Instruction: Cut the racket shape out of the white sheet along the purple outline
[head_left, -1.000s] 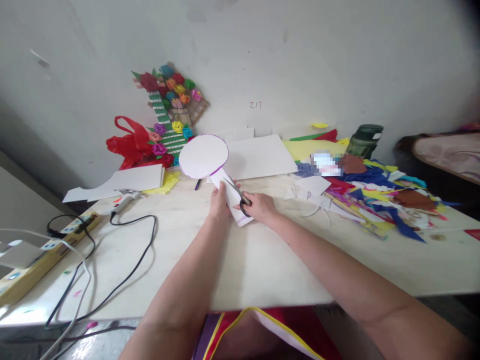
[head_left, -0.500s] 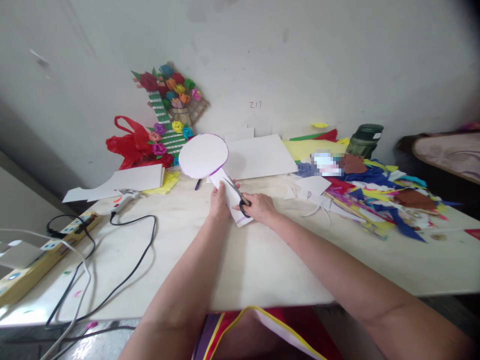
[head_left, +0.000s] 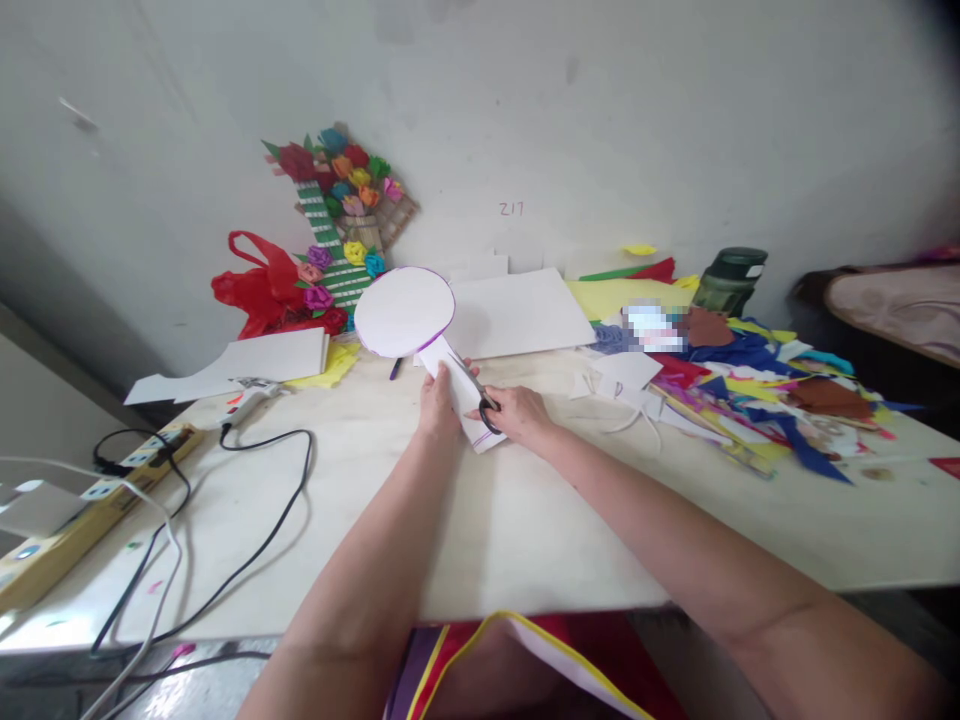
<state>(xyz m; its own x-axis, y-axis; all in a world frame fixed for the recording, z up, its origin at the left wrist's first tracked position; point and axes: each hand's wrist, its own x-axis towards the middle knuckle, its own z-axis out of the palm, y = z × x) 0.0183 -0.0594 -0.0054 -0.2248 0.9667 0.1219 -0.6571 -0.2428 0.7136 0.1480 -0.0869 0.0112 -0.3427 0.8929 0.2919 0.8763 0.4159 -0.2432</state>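
A white cardboard cut-out with a round head, a purple edge line and a straight strip below is held up over the table. My left hand is closed on the strip, thumb on top. In my right hand is a pair of scissors, fingers in the black handles. The blades lie along the strip's right edge, pointing up toward the round head, and look closed or nearly so. Purple lines cross the strip's lower end.
White board sheets lie behind. To the right are a heap of coloured scraps and a green bottle. At left are a glue gun, cords, a power strip and a red bag. Paper flowers lean on the wall.
The scissor blades have come together along the strip's edge. The cut-out's round head has shifted very slightly left. Both hands stay in nearly the same place.
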